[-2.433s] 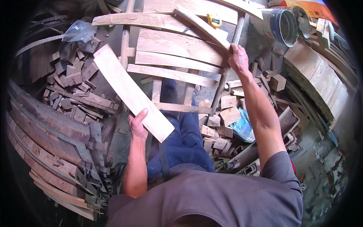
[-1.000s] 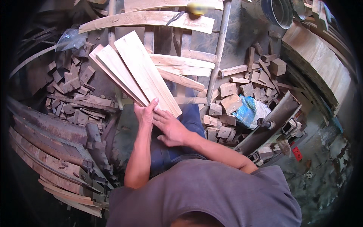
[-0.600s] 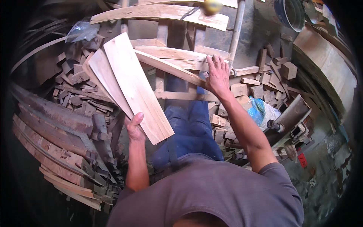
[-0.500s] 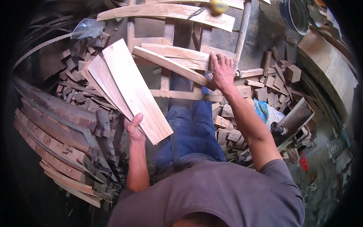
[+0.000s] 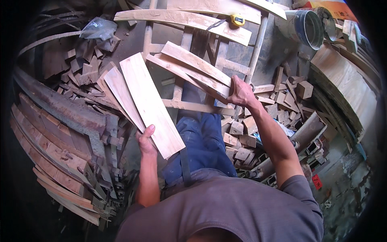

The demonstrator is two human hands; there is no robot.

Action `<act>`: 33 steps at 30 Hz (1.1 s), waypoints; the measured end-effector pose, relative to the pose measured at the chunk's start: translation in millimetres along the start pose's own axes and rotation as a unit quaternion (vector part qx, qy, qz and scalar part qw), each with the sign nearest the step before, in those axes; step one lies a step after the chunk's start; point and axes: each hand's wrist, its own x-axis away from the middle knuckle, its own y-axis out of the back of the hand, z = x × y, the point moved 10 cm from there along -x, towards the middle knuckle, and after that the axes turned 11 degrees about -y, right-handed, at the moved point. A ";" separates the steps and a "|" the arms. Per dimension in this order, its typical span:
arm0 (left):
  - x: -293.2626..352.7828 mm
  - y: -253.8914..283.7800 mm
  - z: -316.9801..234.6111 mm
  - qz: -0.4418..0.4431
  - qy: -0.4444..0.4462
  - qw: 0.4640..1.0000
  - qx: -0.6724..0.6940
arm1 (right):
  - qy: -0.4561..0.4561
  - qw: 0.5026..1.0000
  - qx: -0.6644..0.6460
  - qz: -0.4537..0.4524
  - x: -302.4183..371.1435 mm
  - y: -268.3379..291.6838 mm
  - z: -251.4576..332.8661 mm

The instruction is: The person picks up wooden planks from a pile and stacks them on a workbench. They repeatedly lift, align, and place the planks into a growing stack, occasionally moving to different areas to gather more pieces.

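My left hand grips a fanned bunch of pale wooden boards by their lower ends, with the thumb along the edge of the front board. My right hand is closed round the right ends of several narrow wooden boards, which slant up to the left above a wooden frame. Its fingertips are partly hidden behind the wood. Beyond them, a long curved board lies across the frame with a yellow tape measure on its right end.
Wood offcuts are heaped on the right, and more offcuts lie on the left. Curved planks are stacked beside a rusty metal beam. A bucket and large curved panels stand at the far right.
My right hand has gone from resting flat on the narrow boards to gripping their ends, and the boards have lifted and tilted. My left hand still holds its bunch.
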 end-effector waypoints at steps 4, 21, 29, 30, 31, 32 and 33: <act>2.5 2.8 -9.6 0.002 -0.021 1.000 -0.018 | 0.012 0.999 -0.032 -0.020 23.0 20.5 14.2; -11.0 -23.3 -23.4 0.002 -0.030 0.998 -0.056 | 0.007 0.977 -0.045 -0.207 -66.2 67.6 -0.7; -19.7 -30.9 -13.6 -0.002 -0.024 0.998 -0.059 | -0.024 0.973 -0.048 -0.224 -167.4 133.2 -28.6; -16.1 -32.9 -11.6 -0.023 -0.022 0.999 -0.030 | -0.057 0.990 -0.046 -0.118 -171.5 122.5 -26.9; -16.8 -36.8 -11.9 -0.020 -0.022 0.999 -0.022 | -0.095 0.994 -0.043 -0.014 -164.3 115.0 -25.9; -18.2 -39.7 -11.1 -0.017 -0.023 0.999 -0.014 | -0.040 0.998 0.030 -0.040 -154.7 106.7 -19.4; -17.4 -44.3 -10.4 -0.011 -0.022 1.000 -0.005 | -0.029 0.999 0.014 0.001 -144.1 93.2 -23.3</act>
